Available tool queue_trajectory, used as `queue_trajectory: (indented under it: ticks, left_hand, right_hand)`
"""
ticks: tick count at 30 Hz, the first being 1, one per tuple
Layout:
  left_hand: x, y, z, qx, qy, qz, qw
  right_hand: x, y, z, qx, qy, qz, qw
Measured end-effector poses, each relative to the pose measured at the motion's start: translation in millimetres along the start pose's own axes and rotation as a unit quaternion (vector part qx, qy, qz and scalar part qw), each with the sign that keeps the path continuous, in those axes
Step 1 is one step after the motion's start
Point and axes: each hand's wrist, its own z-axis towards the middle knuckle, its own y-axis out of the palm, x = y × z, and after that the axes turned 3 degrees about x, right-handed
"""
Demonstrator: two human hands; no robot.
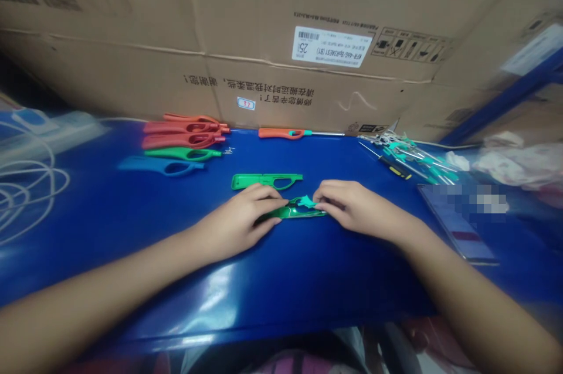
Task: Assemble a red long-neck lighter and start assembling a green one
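Observation:
Near the middle of the blue table, my left hand grips a green lighter housing half between thumb and fingers. My right hand is closed at its other end, with a small teal plastic trigger piece at its fingertips, over the housing's opening. Just behind my hands lies a second green housing half, its hollow inside facing up and an oval hole at the right. Part of the held housing is covered by my left fingers.
Red, green and blue lighter handles lie at the back left. An orange long-nosed lighter rests by the cardboard wall. At right are a screwdriver, teal-and-metal nozzle parts and a phone. White cable coils at left.

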Motion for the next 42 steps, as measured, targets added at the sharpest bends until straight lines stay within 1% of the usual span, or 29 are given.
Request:
queue_trajectory:
  ticks: [3,8,10,13,18,22,29,32,42]
  left_hand:
    - [4.4,-0.2,0.1,-0.004,-0.016,-0.019,1.0]
    - [8.1,-0.7,-0.2,-0.01,-0.022,-0.031,0.999]
    - [8.2,-0.3,-0.3,-0.011,-0.025,-0.035,0.999]
    - [7.7,0.8,-0.4,-0.011,-0.026,-0.043,0.999]
    - [7.5,1.6,0.8,-0.014,-0.029,-0.059,0.998]
    - [8.0,1.4,1.8,-0.017,-0.029,-0.065,0.997]
    - [5.9,1.6,2.1,-0.011,-0.043,-0.091,0.995]
    - [4.2,1.4,2.1,-0.017,-0.054,-0.103,0.993]
    - [3.6,1.1,2.8,-0.012,-0.059,-0.115,0.992]
  right_hand:
    - [-5.5,0.1,-1.5,-0.023,-0.007,-0.03,0.999]
    - [-11.4,-5.4,-3.4,-0.064,-0.019,-0.139,0.988]
    - [-12.8,-7.3,-4.2,-0.064,-0.025,-0.173,0.982]
    - [-14.7,-6.5,-4.6,-0.062,-0.028,-0.195,0.978]
    - [-16.7,1.2,-2.5,-0.061,-0.028,-0.195,0.979]
    - [-15.0,5.0,-1.2,-0.054,-0.05,-0.179,0.981]
    - [-13.0,5.0,-1.6,-0.009,-0.096,-0.164,0.982]
    - [-13.8,5.4,-1.2,0.0,-0.107,-0.161,0.981]
    - [-12.0,10.3,-0.3,-0.01,-0.106,-0.125,0.986]
